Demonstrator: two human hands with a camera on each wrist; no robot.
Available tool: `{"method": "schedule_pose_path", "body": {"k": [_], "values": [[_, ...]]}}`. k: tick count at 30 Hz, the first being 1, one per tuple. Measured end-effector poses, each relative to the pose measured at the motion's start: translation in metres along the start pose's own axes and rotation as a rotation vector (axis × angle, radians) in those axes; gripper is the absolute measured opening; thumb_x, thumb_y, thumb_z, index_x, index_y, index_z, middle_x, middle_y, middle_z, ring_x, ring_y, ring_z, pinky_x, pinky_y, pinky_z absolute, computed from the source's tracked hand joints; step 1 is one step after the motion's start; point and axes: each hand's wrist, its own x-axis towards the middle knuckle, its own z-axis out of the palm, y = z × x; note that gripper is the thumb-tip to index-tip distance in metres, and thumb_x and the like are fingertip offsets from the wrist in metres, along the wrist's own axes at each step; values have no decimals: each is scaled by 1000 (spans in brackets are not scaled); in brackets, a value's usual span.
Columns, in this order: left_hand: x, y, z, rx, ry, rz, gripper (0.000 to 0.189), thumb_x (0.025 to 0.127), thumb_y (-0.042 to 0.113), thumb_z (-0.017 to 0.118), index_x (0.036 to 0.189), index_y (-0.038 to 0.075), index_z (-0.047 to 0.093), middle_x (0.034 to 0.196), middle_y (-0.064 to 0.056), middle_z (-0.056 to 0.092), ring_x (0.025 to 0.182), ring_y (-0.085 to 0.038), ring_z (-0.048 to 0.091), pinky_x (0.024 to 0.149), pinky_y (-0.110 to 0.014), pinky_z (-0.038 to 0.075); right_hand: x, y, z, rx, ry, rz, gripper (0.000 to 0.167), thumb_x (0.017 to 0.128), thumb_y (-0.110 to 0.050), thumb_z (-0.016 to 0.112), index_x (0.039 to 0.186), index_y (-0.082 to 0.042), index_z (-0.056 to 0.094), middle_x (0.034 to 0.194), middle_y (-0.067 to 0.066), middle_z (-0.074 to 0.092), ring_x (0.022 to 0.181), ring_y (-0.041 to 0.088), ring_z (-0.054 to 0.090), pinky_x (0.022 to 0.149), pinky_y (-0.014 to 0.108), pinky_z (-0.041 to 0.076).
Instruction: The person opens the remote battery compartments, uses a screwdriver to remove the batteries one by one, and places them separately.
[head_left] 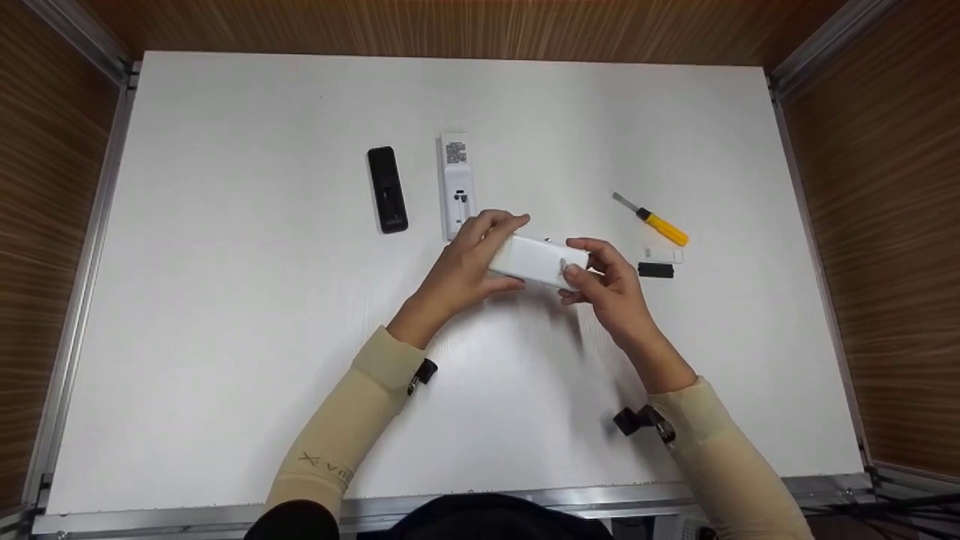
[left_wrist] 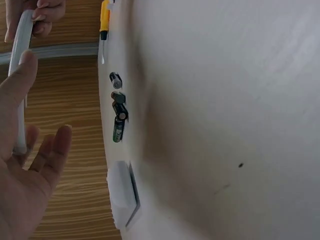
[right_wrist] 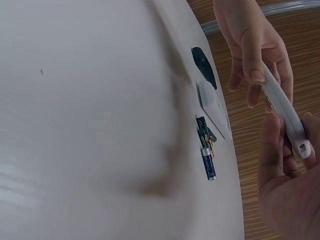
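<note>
A slim white remote control is held tilted above the table between both hands. My left hand grips its left end, thumb on one side and fingers on the other. My right hand pinches the right end, its thumb lying on the white face. A small hole shows at that end of the remote control in the right wrist view. Beneath the hands several batteries lie on the table; from the head they are mostly hidden. Behind my left hand lies another white remote with a printed label.
A black remote-shaped piece lies at the back left on the white table. To the right are a yellow-handled screwdriver, a small white cover and a small black cover. Wooden walls enclose the table's sides and back.
</note>
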Motion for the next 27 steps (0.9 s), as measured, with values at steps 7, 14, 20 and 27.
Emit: {"method": "schedule_pose_path", "body": {"k": [7,14,20,27], "values": [[-1,2,-4,-36,-18,23,75,74,39,86,138,14,55,129,0,60,114,-16,56,101,-30,44,-1,-1,-1,-5,28,-23,40,99,-15,62,138,-9,53,118,20,53,91,24,60,70,29,59],[0,8,0,-312,-156,-157,51,90,41,73,131,13,61,122,-2,64,98,-14,59,85,-29,48,6,-8,-5,4,105,-39,42,101,-16,59,138,-2,48,102,11,56,82,18,58,63,23,54],[10,17,9,-533,-296,-315,38,104,32,51,133,9,60,120,-11,65,92,-20,68,75,-29,54,23,-17,-6,-83,81,-65,32,102,-14,56,131,-1,60,98,9,59,75,16,52,56,23,45],[16,23,20,-649,-283,-294,34,104,26,52,132,6,54,114,-14,63,81,-19,70,72,-30,57,30,-19,2,-57,86,-80,37,101,-19,58,134,-3,54,96,9,56,76,16,52,56,22,43]]}}
